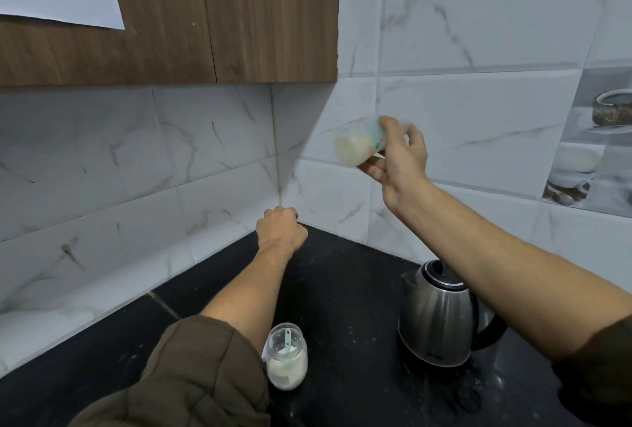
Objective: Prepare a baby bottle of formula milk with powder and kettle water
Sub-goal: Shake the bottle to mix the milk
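Nearest the camera, a bunched brown sleeve [191, 375] fills the lower left and cuts off at the bottom edge, covering part of the dark surface [342, 296]. Just beside the sleeve stands an open clear jar [286, 363], upright, with white powder in its lower half and a pale green scoop [288, 341] leaning inside it. A sliver of something white shows behind the jar (too hidden by the sleeve to name). To the right, well apart from the jar, a steel kettle [437, 320] stands on its base. The right forearm crosses over it and hides part of its lid and black handle.

Farther back, the left hand [281, 228] is curled into a fist over the rear corner of the surface, its back toward the camera. Nothing shows in it, though the palm side is hidden. Higher and to the right, the right hand [400, 160] wraps its fingers round a baby bottle [354, 146], held in the air and tipped nearly on its side. The bottle is blurred: creamy liquid shows at the end facing left, while the other end is lost behind the fingers. Behind everything rise the marbled wall tiles [478, 33] and a wooden cabinet [222, 16].
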